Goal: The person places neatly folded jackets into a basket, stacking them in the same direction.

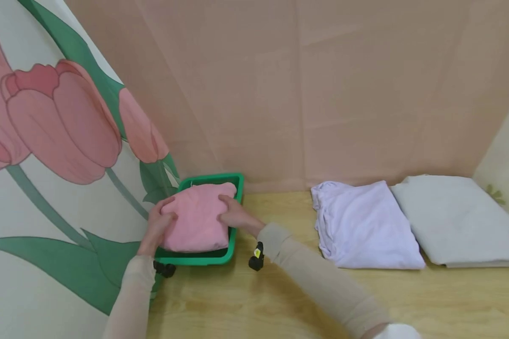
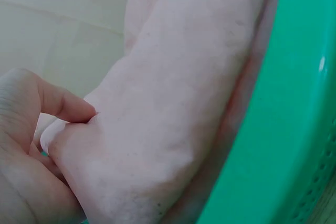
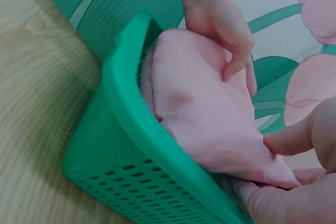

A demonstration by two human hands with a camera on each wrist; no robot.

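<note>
A folded pink cloth (image 1: 197, 219) lies in the mouth of a green plastic basket (image 1: 229, 256), its top level with the rim or a little above. My left hand (image 1: 158, 225) grips the cloth's left edge, thumb on top; in the left wrist view the thumb and fingers (image 2: 65, 103) pinch a corner of it. On the opposite edge my right hand (image 1: 236, 214) pinches the cloth between thumb and fingers, as the right wrist view also shows (image 3: 294, 177). The fingers under the cloth are partly hidden. Perforated sides of the basket show in the right wrist view.
Right of the basket, a folded lavender cloth (image 1: 365, 226) lies on the wood-look surface (image 1: 280, 296). A folded off-white cloth (image 1: 458, 219) sits beside it, farther right. A tulip-print panel (image 1: 59, 127) stands close along the left, and a pinkish-beige sheet (image 1: 305, 94) hangs behind.
</note>
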